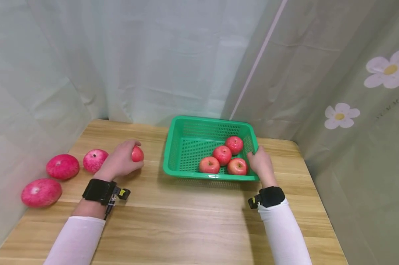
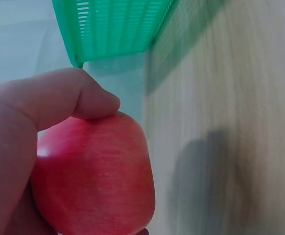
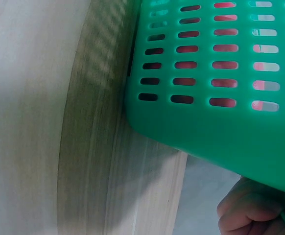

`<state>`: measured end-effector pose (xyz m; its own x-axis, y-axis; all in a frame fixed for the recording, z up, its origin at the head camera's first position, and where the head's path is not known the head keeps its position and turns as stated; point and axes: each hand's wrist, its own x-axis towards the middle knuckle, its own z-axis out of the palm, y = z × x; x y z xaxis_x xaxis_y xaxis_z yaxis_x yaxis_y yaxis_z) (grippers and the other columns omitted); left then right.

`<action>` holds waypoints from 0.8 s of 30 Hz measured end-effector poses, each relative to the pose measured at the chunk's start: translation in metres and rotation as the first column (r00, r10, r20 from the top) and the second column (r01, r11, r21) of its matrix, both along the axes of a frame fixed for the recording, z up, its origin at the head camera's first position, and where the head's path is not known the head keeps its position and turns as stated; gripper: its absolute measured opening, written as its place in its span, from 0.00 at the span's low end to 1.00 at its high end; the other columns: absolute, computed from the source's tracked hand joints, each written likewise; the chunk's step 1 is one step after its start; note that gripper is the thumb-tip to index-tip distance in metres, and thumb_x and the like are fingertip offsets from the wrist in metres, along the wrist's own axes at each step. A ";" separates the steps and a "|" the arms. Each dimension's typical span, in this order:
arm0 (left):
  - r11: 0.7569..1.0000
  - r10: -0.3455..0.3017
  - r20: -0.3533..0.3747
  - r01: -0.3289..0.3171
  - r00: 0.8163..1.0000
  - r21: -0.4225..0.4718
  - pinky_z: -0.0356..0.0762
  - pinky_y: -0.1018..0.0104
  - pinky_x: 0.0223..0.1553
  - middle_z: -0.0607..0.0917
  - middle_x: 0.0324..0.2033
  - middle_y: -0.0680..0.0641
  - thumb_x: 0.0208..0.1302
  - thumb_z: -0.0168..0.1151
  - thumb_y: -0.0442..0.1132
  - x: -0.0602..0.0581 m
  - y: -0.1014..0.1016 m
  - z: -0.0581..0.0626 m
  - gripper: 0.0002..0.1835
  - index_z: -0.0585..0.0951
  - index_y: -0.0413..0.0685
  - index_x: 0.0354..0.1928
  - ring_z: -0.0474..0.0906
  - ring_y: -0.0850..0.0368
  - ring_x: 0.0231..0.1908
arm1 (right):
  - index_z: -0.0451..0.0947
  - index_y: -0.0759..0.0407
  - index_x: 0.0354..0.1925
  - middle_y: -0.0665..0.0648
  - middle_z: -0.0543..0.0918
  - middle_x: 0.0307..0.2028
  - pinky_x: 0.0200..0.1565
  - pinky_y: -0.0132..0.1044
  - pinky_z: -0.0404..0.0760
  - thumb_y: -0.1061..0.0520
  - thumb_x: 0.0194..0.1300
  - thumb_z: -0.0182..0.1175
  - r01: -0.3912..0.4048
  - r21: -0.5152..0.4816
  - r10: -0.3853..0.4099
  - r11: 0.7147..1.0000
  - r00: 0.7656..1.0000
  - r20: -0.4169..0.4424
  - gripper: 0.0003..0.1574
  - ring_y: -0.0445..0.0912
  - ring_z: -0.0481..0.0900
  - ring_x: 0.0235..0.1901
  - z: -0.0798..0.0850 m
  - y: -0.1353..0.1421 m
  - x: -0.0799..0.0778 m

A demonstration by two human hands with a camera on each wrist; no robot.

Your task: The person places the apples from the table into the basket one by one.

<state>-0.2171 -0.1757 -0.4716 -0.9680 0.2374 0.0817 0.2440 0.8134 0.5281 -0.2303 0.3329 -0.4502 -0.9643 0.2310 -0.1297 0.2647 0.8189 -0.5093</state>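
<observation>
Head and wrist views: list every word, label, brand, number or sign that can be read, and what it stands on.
No text reads with certainty.
Flowered curtain, at the head view's right: dark lettering, possibly "SUMMER", too blurred to confirm.
Wrist devices: yellow patches, too small to tell whether they carry text.
Green basket: no readable text.
Apples: none seen.
</observation>
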 end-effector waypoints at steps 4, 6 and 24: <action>1.000 0.007 0.001 -0.007 1.000 0.022 0.82 0.37 0.50 0.78 0.54 0.31 0.62 0.74 0.43 0.000 0.003 0.005 0.37 0.70 0.34 0.68 0.76 0.34 0.53 | 0.58 0.77 0.73 0.79 0.76 0.59 0.50 0.58 0.80 0.48 0.80 0.47 -0.002 0.006 0.002 1.000 1.000 -0.003 0.39 0.67 0.78 0.54 0.000 0.000 -0.001; 1.000 0.007 -0.006 -0.007 1.000 0.027 0.83 0.37 0.49 0.79 0.54 0.31 0.62 0.73 0.42 -0.001 0.004 0.008 0.37 0.70 0.34 0.68 0.76 0.34 0.52 | 0.58 0.77 0.73 0.79 0.76 0.59 0.50 0.58 0.80 0.48 0.80 0.47 0.000 0.005 0.000 1.000 1.000 -0.002 0.39 0.66 0.78 0.54 0.000 0.001 -0.001; 0.995 -0.079 -0.186 0.090 0.979 0.050 0.84 0.39 0.50 0.77 0.56 0.35 0.57 0.76 0.41 -0.017 0.038 0.047 0.35 0.72 0.34 0.63 0.78 0.38 0.52 | 0.59 0.77 0.72 0.79 0.77 0.58 0.52 0.60 0.80 0.49 0.79 0.47 0.000 0.009 0.001 1.000 1.000 -0.013 0.38 0.67 0.79 0.55 0.000 0.001 -0.001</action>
